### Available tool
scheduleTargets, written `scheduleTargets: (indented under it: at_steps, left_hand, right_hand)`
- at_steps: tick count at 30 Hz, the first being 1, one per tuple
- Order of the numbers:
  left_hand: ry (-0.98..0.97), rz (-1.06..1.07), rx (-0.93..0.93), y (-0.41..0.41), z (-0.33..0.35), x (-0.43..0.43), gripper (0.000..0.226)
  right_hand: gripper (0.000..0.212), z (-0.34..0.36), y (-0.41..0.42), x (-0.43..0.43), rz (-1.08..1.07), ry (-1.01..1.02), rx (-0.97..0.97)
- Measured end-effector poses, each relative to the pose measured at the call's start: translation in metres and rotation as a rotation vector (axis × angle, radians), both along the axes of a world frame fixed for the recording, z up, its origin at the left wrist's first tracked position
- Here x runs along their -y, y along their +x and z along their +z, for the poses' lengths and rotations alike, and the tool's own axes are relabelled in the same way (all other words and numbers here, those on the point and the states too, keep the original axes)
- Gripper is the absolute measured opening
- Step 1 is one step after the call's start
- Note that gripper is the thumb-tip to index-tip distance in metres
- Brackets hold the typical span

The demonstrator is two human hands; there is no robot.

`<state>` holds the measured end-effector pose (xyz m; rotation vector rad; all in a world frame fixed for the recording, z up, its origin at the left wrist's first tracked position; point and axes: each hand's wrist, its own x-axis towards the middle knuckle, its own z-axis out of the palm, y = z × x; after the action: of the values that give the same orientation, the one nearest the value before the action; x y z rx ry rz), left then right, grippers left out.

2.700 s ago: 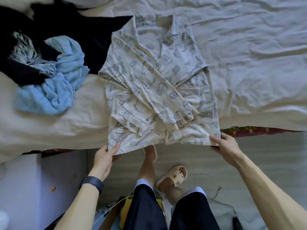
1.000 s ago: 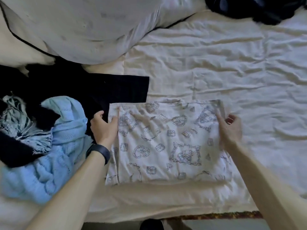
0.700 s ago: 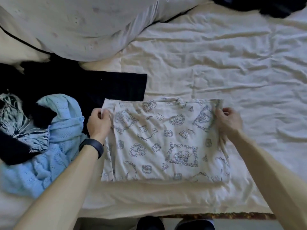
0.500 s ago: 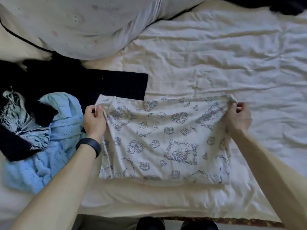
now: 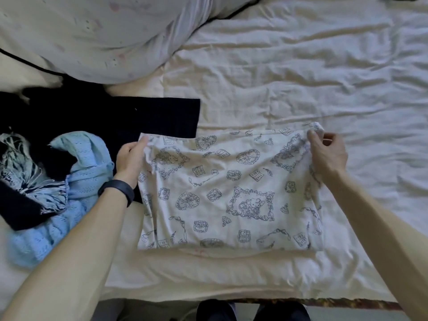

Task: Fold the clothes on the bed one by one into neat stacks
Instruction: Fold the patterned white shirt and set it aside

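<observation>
The bed stretches beyond and to the right of the printed top, which lies on it folded in half. Left of the top, a black garment and a blue knit wait unfolded. The left hand and right hand pinch the top's far corners between fingers and thumb, probably to square the fold. Seconds earlier it lay full length, sleeves crossed.

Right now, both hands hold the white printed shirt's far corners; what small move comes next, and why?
Probably fold the far edge to the near edge: left hand and right hand pinch both far corners of the white printed fabric shirt.
</observation>
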<state>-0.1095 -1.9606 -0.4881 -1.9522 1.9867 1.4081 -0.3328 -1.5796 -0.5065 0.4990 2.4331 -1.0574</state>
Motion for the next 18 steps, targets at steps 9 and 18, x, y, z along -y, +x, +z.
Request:
scheduleTargets:
  at_steps: [9,18]
  left_hand:
    - [-0.262,-0.083,0.118,-0.014,-0.006,0.014,0.043]
    - [-0.376,-0.25,0.169,-0.012,-0.015,0.005,0.033]
  right_hand:
    - [0.033,-0.016,-0.009,0.017,-0.053,0.083,-0.059]
    - [0.029,-0.021,-0.006,0.018,-0.001,0.14,-0.072]
